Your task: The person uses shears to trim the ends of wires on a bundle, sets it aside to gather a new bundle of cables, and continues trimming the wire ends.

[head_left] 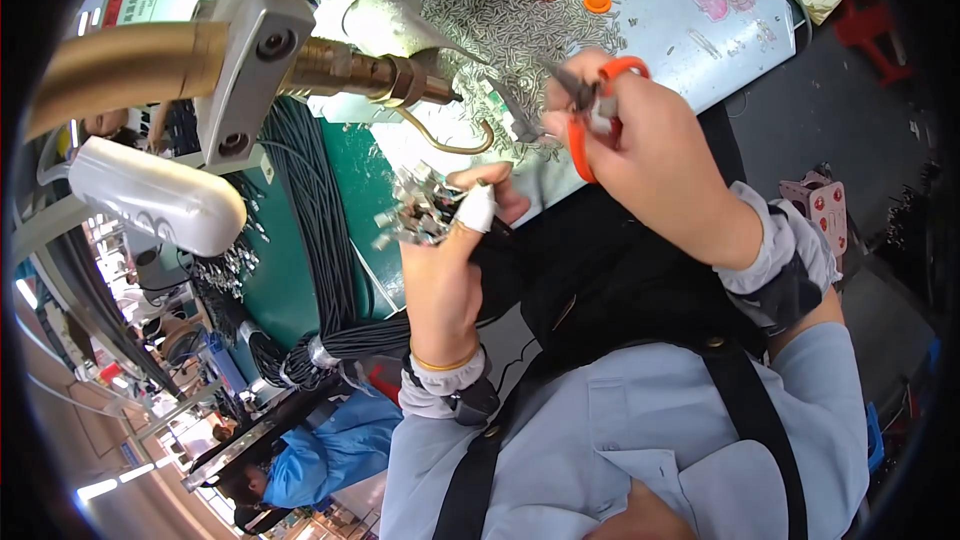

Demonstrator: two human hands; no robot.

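My left hand (pixel 445 275) is closed round a bundle of cable ends with small metal connectors (pixel 418 208), which fan out beyond the fingers. A white cover (pixel 478 208) wraps its thumb. My right hand (pixel 655 145) grips a pair of scissors with orange loop handles (pixel 578 148). Their dark blades point left toward the work surface, above and to the right of the bundle. Exactly what lies between the right fingertips and the blades is hard to make out. A curved metal hook (pixel 445 146) under a brass-coloured nozzle (pixel 425 88) hangs just above the left hand.
Many small metal pieces (pixel 470 0) cover the bench (pixel 690 40), with two orange caps (pixel 597 3) among them. A metal arm bracket (pixel 262 50) and white lamp (pixel 155 198) stand at left. Black cables (pixel 305 210) run over a green mat (pixel 345 165). A person in blue (pixel 325 450) sits lower left.
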